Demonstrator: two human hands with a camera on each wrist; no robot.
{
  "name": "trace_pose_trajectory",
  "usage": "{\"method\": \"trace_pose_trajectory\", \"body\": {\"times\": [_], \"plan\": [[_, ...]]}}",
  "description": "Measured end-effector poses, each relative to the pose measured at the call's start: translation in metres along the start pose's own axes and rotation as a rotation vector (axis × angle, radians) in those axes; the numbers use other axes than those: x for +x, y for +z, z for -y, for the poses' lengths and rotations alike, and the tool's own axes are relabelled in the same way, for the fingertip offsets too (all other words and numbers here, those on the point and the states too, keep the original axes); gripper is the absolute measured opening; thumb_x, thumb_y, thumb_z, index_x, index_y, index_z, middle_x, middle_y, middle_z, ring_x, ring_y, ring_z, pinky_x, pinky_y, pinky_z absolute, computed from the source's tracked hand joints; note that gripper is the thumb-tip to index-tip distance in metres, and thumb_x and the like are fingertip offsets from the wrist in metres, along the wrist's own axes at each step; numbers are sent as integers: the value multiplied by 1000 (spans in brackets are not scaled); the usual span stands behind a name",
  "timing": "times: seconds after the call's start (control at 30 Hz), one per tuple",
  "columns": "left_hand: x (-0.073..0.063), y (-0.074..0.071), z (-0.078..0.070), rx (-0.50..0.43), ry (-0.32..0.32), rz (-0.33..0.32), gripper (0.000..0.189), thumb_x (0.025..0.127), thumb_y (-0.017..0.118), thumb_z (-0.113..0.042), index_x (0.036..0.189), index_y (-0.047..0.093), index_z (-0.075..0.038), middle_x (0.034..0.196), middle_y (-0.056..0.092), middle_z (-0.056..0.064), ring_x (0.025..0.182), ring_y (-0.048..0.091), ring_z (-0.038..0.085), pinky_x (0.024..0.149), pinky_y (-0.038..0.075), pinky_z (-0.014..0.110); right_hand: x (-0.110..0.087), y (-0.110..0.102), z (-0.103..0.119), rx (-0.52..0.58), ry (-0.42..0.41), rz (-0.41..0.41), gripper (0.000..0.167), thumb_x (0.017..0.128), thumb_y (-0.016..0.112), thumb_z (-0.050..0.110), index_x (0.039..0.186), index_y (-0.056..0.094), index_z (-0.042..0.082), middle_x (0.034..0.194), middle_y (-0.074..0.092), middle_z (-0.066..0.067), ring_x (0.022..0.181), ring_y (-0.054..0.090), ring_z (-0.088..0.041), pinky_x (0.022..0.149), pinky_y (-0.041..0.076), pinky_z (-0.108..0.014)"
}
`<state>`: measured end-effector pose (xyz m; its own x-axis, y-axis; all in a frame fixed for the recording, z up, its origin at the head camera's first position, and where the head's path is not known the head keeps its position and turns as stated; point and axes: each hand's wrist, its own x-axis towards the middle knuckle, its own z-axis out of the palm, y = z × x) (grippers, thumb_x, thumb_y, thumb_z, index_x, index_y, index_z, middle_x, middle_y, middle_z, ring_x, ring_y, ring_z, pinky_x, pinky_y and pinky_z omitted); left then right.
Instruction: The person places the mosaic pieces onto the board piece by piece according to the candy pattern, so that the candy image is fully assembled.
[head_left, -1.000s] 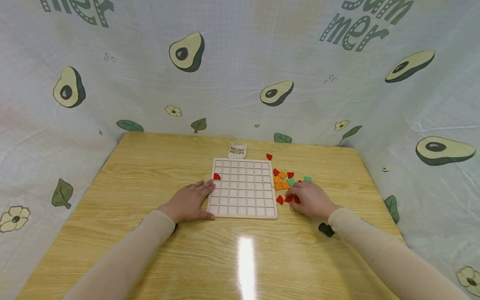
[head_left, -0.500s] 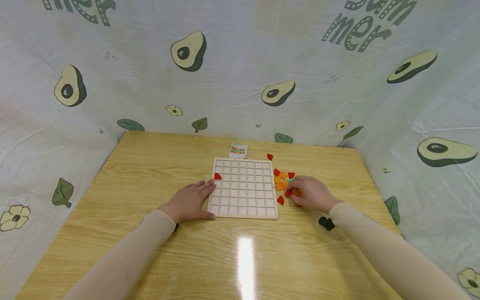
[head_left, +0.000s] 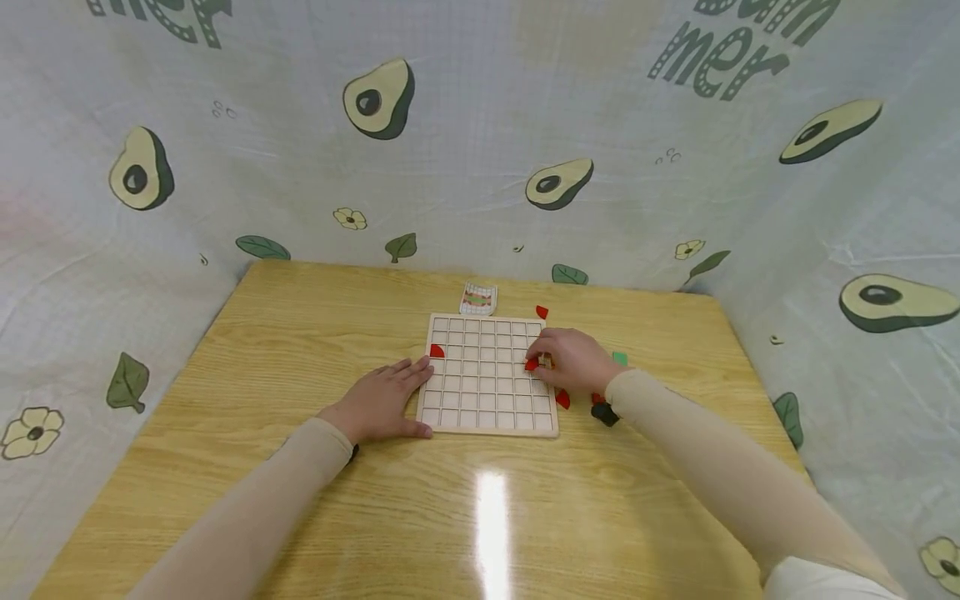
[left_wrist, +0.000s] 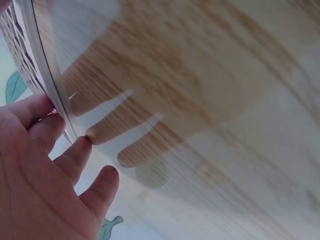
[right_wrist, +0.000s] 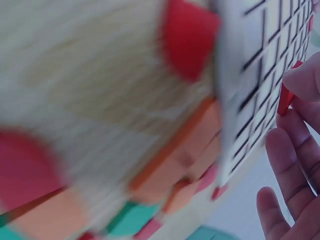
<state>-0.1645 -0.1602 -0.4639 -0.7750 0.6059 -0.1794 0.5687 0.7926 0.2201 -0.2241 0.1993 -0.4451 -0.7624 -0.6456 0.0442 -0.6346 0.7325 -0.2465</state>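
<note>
Left hand point(head_left: 378, 405) released, right hand point(head_left: 573, 362) grasping

Left touches left edge of pale wooden grid board point(head_left: 483, 383) on counter point(head_left: 397, 517). Flat red quarter-circle tile point(head_left: 437, 351) in left column. Right pinches second small red tile point(head_left: 531, 365) at right columns.

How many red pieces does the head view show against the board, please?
2: on the gridded board, a red quarter-circle in the leftmost column; over its right side, a red piece pinched by the right hand, which may hide more.

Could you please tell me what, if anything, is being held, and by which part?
The right hand pinches a red piece near its edge; exactly where is unclear.
</note>
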Motion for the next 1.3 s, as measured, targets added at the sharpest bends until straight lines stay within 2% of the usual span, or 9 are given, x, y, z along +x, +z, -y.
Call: {"method": "trace_pose_trajectory", "body": {"times": [0.17, 0.33, 0.57, 0.87, 1.3], "plan": [[-1, -3, 0, -7, -1, -2, 104, 82, 63, -72, 157, 31, -7, 163, 22, 9, 146, 25, 36, 113, 28, 55, 38, 7, 18, 14, -35, 3, 17, 88, 72, 22, 104, 76, 19, 101, 64, 6, 83, 59, -11, 75, 52, -31], [-1, -3, 0, -12, -7, 4, 104, 82, 63, -73, 157, 32, -7, 163, 22, 8, 146, 25, 36, 114, 28, 54, 71, 17, 39, 30, -16, 38, 19, 90, 69, 22, 108, 75, 20, 103, 63, 7, 84, 58, -10, 77, 51, -29], [1, -1, 1, 3, -1, -7, 104, 82, 61, -75, 157, 31, -9, 164, 22, 7, 146, 26, 36, 114, 28, 53, 103, 26, 59, -7, -36, 52, 19, 91, 69, 23, 109, 75, 20, 101, 64, 6, 83, 59, -10, 78, 51, -31], [1, -4, -1, -3, 13, -16, 104, 82, 62, -74, 156, 33, -7, 163, 23, 8, 145, 27, 36, 114, 28, 53, 112, 32, 64, -10, -12, 96, 20, 91, 70, 21, 111, 75, 21, 104, 64, 6, 88, 59, -10, 80, 52, -31], [-2, -9, -1, -29, 5, -23, 104, 80, 67, -72, 155, 35, -7, 162, 27, 9, 144, 30, 36, 114, 28, 51, 115, 35, 65, -5, -5, 87, 22, 90, 71, 21, 111, 75, 22, 102, 64, 8, 88, 59, -8, 80, 52, -29]]}}
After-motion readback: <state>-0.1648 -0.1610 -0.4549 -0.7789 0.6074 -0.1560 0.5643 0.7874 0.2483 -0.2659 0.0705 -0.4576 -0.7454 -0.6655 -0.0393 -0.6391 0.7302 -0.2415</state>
